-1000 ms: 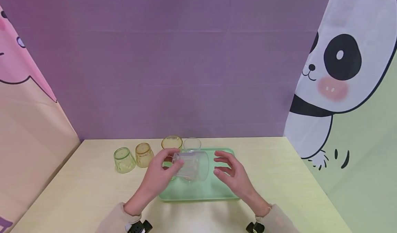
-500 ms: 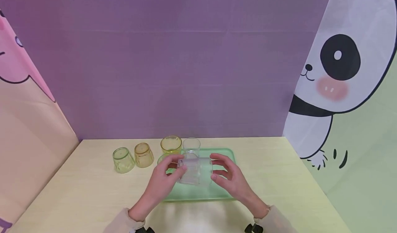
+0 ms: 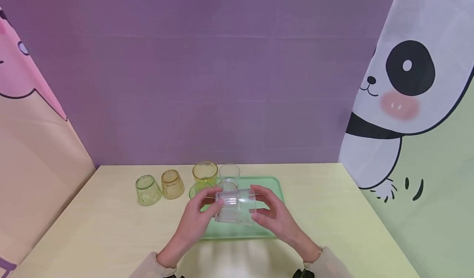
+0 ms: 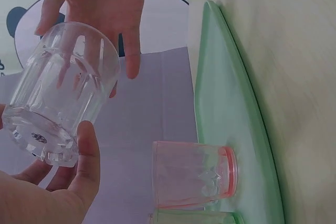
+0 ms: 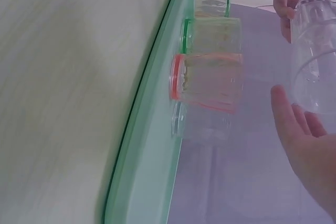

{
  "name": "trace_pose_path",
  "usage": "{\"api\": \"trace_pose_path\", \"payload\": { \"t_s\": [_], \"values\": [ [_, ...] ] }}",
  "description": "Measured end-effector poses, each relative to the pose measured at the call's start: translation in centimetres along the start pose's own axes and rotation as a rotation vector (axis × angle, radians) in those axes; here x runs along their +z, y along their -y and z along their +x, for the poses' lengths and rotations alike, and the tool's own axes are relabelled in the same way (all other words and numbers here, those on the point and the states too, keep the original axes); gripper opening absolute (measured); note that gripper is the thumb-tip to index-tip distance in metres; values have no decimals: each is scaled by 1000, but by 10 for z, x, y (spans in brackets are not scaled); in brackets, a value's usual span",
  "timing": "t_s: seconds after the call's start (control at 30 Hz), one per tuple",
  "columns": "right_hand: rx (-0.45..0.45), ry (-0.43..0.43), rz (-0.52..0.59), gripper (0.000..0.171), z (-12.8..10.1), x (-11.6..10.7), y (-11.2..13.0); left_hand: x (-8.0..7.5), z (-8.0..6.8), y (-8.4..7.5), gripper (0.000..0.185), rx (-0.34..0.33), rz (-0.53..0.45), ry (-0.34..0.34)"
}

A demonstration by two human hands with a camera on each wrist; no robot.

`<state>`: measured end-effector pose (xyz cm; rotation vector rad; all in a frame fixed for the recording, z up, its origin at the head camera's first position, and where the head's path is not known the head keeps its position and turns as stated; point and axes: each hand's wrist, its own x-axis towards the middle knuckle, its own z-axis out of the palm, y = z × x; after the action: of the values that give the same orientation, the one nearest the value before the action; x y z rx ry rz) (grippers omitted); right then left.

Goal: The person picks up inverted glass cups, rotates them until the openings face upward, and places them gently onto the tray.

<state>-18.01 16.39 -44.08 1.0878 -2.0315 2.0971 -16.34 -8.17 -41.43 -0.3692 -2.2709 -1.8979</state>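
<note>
A clear glass tumbler [image 3: 237, 206] lies sideways in the air above the front of the green tray [image 3: 240, 231]. My left hand [image 3: 198, 214] grips it round the base, thumb on the near side. Its mouth points toward my right hand [image 3: 279, 220], whose loosely bent fingers and thumb are spread about the rim. The right wrist view shows a gap between the right thumb and the glass wall. Behind, a pinkish glass [image 4: 194, 174] and a green glass [image 5: 214, 36] stand on the tray, partly hidden by my left hand and the tumbler in the head view.
At the back of the tray area stand a yellow glass [image 3: 205, 172] and another clear glass [image 3: 229, 172]. Left of the tray, on the pale table [image 3: 92, 228], are an upturned green glass [image 3: 148, 191] and an upturned amber glass [image 3: 172, 185]. A purple cloth [image 3: 222, 84] hangs behind.
My left hand has brought the tumbler rightward and slightly down toward me. The right hand has gone from apart to having its fingers at the rim. The other glasses have stayed put.
</note>
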Motion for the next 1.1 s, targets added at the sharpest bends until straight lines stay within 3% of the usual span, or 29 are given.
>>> {"api": "trace_pose_path", "payload": {
  "t_s": [0.17, 0.47, 0.67, 1.1],
  "values": [
    [14, 0, 63, 59, 0, 1, 1, 1, -1, -1, 28, -2, -54, 9],
    [35, -20, 81, 59, 0, -1, 3, 3, -2, 0, 26, -25, -141, 47],
    [-22, -25, 79, 55, -2, -2, 3, 3, -2, 0, 28, -35, -153, 97],
    [-8, -44, 6, 53, 1, -4, 8, 0, -1, 0, 31, -41, -141, 148]
  ]
}}
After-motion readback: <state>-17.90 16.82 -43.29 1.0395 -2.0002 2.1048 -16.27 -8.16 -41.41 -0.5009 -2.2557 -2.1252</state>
